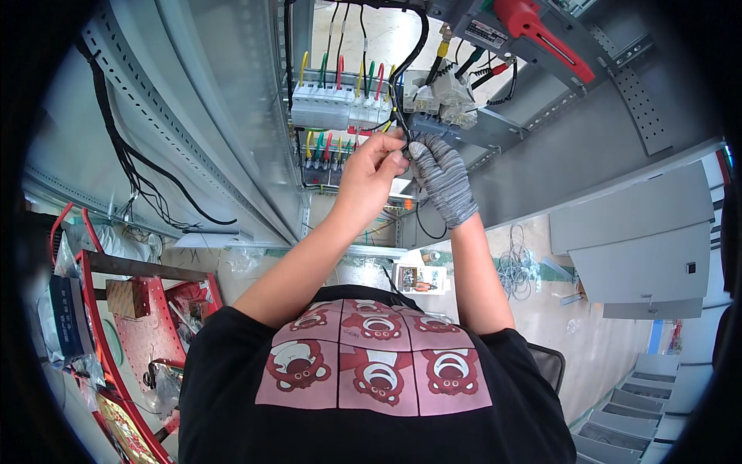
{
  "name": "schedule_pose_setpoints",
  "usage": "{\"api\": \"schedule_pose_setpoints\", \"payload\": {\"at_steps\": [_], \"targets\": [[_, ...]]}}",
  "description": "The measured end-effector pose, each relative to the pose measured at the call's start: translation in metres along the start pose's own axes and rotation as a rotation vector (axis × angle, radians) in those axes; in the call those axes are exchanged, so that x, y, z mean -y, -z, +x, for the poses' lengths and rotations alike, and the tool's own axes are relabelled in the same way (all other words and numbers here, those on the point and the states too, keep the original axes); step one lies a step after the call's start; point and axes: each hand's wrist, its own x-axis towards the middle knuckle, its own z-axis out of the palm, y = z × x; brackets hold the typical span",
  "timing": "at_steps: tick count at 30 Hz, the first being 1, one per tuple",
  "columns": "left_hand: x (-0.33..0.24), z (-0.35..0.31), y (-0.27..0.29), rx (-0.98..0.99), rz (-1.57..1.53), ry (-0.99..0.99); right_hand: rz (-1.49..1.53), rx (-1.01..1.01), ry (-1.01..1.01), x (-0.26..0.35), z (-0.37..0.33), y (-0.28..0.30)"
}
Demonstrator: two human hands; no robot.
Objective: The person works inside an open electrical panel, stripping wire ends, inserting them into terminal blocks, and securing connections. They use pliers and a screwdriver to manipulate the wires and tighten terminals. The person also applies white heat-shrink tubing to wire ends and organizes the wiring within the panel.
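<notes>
A bundle of thin black wires (399, 108) runs down through an open grey metal cabinet. My bare left hand (371, 172) pinches at the bundle's lower part with thumb and forefinger. Close beside it, my right hand (443, 179), in a grey knit glove, is closed around the same bundle from the other side. Anything small between the fingertips is hidden. Left of the bundle sits a row of white circuit breakers (321, 106) with yellow, green and red wires. Below them is a second row of terminals (318, 164), partly covered by my left hand.
A red rotary handle (541, 39) juts out at the upper right, above clear plastic-covered terminals (456, 100). Another black wire harness (116, 139) hangs along the left cabinet wall. A red cart (147, 325) stands lower left; coiled wire (519, 267) lies on the floor at right.
</notes>
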Motion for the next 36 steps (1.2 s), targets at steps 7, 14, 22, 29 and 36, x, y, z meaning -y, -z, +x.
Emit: {"api": "schedule_pose_setpoints", "payload": {"at_steps": [7,14,22,29,36], "targets": [[-0.006,0.013,0.013,0.067,0.241,0.017,-0.034,0.065,-0.024,-0.009,0.008,0.007],[-0.023,0.009,0.015,0.050,0.781,-0.338,0.080,0.183,0.052,0.008,0.008,0.008],[-0.039,0.013,0.031,0.116,0.799,-0.269,-0.026,0.170,-0.035,0.008,0.014,0.007],[-0.056,-0.004,0.005,0.053,1.346,-0.192,-0.269,0.041,0.085,-0.008,0.017,-0.002],[-0.030,-0.028,0.004,0.024,1.533,-0.489,0.118,0.208,-0.186,0.019,0.008,-0.004]]}}
